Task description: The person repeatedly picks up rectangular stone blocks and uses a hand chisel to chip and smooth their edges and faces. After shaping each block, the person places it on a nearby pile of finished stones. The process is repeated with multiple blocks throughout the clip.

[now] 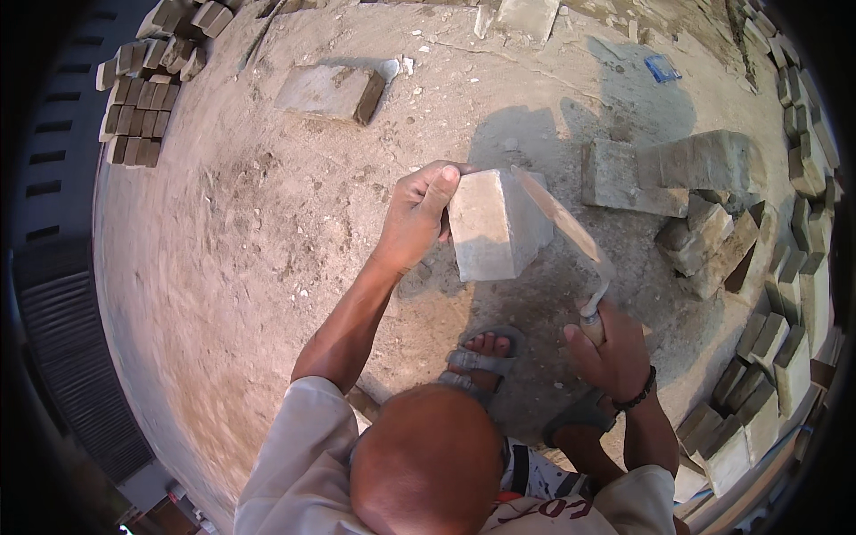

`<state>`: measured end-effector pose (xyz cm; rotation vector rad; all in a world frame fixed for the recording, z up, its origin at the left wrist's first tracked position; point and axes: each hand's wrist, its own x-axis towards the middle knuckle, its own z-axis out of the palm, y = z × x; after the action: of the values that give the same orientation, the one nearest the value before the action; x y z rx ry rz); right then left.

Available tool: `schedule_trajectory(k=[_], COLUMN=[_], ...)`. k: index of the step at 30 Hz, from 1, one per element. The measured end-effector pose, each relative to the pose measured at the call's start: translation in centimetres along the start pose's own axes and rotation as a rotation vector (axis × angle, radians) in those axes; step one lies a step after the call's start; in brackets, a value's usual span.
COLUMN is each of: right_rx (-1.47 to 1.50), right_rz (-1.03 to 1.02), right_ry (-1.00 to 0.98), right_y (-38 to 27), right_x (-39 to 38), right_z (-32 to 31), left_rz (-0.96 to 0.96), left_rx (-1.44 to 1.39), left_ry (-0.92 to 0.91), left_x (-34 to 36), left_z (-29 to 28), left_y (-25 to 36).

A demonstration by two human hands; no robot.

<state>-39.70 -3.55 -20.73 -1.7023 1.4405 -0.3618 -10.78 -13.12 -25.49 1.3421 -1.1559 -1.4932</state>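
My left hand (pixel 417 214) grips a pale grey-brown block (pixel 484 234) by its left side, the thumb lying near its top left corner. The block is held up above the sandy ground, in front of my feet. In my right hand (pixel 617 354), fingers closed round the wooden handle, is a trowel (pixel 567 223). Its long blade slants up and to the left, with the tip close to the block's upper right edge. Whether blade and block touch, I cannot tell. A dark beaded bracelet circles the right wrist.
One large block (pixel 325 93) lies flat ahead on the left. Bricks are stacked (pixel 135 122) at the far left. To the right lie more blocks (pixel 633 178) and broken pieces (pixel 698 236); rows of bricks (pixel 792 361) line the right edge. A blue wrapper (pixel 662 69) lies farther off.
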Motion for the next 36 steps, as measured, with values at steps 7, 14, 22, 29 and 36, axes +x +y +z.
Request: schedule_trajectory(k=[7, 14, 22, 29, 36], right_rx=[-0.732, -0.912, -0.947, -0.996, -0.973], right_rz=[-0.278, -0.386, -0.443, -0.374, -0.255], right_ry=[-0.159, -0.204, -0.246, -0.175, 0.049], right_y=[-3.2, -2.0, -2.2, -4.4, -3.8], right_x=[-1.4, 0.4, 2.6, 5.1, 6.2], right_z=[-9.4, -12.6, -13.5, -13.5, -11.0], left_rz=[0.135, 0.226, 0.198, 0.193, 0.125], left_rx=[0.022, 0.117, 0.120, 0.122, 0.154], left_ry=[-0.091, -0.088, -0.121, -0.127, -0.151], left_x=[1.8, 2.6, 2.7, 2.4, 2.5], left_z=[1.7, 3.0, 2.2, 2.0, 0.3], left_y=[-0.2, 0.0, -0.1, 0.8, -0.1])
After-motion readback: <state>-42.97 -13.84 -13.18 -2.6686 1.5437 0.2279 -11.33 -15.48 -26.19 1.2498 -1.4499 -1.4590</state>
